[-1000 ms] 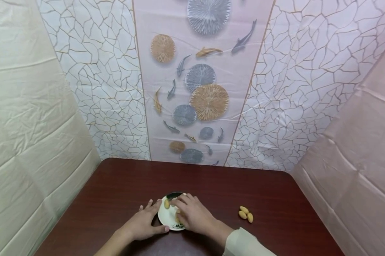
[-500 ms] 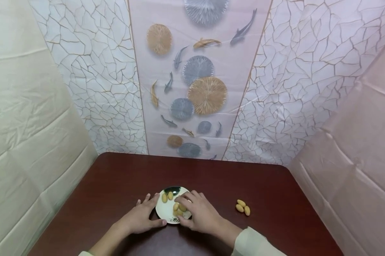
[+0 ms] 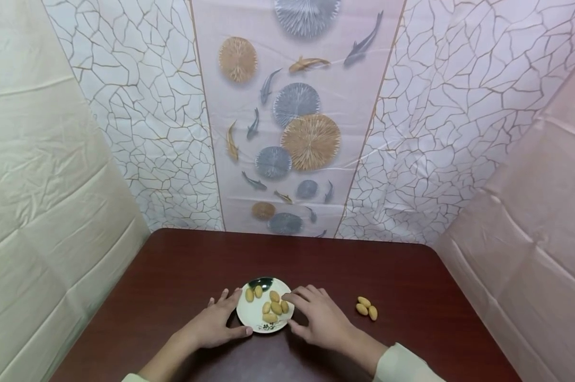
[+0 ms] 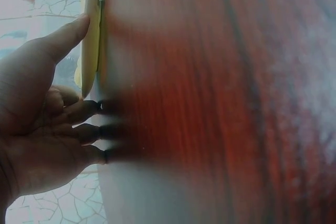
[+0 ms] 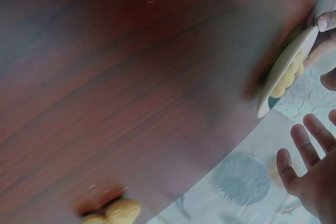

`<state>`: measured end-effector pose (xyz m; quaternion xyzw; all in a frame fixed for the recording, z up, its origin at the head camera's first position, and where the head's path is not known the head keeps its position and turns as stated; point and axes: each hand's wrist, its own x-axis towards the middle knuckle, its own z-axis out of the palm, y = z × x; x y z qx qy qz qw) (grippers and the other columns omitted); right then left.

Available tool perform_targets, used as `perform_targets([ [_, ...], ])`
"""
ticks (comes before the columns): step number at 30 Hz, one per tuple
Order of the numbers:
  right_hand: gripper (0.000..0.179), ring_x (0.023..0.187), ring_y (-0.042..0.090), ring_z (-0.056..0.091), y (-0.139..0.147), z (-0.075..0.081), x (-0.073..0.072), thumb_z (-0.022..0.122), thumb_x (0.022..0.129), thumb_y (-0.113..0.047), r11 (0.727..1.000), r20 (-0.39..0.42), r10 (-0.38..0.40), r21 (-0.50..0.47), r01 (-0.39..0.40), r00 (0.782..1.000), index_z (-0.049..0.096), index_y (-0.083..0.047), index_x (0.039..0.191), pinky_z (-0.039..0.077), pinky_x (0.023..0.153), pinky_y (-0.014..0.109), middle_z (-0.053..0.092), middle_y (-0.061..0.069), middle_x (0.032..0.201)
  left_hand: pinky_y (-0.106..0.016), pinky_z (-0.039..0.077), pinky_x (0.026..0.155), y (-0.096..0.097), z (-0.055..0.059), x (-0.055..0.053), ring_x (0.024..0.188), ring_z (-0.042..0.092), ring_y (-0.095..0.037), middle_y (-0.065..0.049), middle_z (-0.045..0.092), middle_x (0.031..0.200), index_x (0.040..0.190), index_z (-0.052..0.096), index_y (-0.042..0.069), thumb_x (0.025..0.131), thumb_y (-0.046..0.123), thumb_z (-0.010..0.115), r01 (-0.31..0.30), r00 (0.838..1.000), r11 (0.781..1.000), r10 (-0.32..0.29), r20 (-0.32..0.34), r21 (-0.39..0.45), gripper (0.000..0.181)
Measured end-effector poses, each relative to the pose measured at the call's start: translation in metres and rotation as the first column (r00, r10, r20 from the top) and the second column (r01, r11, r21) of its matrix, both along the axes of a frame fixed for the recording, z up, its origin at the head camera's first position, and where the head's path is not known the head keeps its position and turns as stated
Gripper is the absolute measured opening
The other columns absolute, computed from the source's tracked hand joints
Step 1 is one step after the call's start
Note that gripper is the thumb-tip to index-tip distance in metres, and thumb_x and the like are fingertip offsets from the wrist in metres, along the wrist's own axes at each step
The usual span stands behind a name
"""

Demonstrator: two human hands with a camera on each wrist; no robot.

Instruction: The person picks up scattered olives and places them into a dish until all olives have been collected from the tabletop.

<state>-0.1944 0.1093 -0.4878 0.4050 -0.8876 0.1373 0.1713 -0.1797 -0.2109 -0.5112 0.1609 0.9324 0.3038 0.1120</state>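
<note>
A small round white plate (image 3: 254, 318) with a dark green patch and a floral print lies on the table. On it are several yellow oval pieces (image 3: 276, 307), their exact kind unclear. At the plate's left side, my left hand (image 3: 216, 323) holds the rim between thumb and index finger; the left wrist view shows the thumb on the rim (image 4: 92, 35), other fingertips down at the table. My right hand (image 3: 321, 318) hovers at the right rim, fingers loosely spread in the right wrist view and holding nothing. Its index fingertip overlaps the rim in the head view.
Three more yellow oval pieces (image 3: 362, 309) lie together on the dark red-brown table (image 3: 197, 260), right of my right hand. A patterned cloth (image 3: 306, 143) hangs behind the table's far edge. Pale cloth walls (image 3: 53, 212) stand at both sides.
My right hand has let go of the oval pieces and drawn back to the right, uncovering a group on the plate. My left hand has stayed at the rim.
</note>
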Motion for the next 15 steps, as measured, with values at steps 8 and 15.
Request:
perform_targets([
  [8,0.05,0.107,0.013,0.067,0.028,-0.001,0.0,0.092,0.09,-0.029,0.998,-0.032,-0.059,-0.017,0.059,0.998,0.073,-0.021,0.135,0.056,0.082,0.039,0.073,-0.007,0.121,-0.078,0.019,0.133,0.0,-0.001,-0.001,0.169,0.021,-0.054,-0.023,0.033,0.18,0.173,0.029,-0.001,0.094,0.062,0.082,-0.023,1.0,1.0,0.023,-0.002,-0.006,0.115],
  [15,0.05,0.105,0.013,0.067,0.052,-0.008,-0.001,0.093,0.087,-0.027,0.992,-0.059,-0.121,-0.03,0.12,0.991,0.075,-0.022,0.134,0.057,0.081,0.04,0.073,-0.009,0.12,-0.076,0.018,0.134,0.001,-0.001,-0.001,0.169,0.021,-0.053,-0.023,0.033,0.18,0.173,0.029,-0.002,0.095,0.063,0.08,-0.018,1.0,1.0,0.018,-0.004,-0.006,0.113],
])
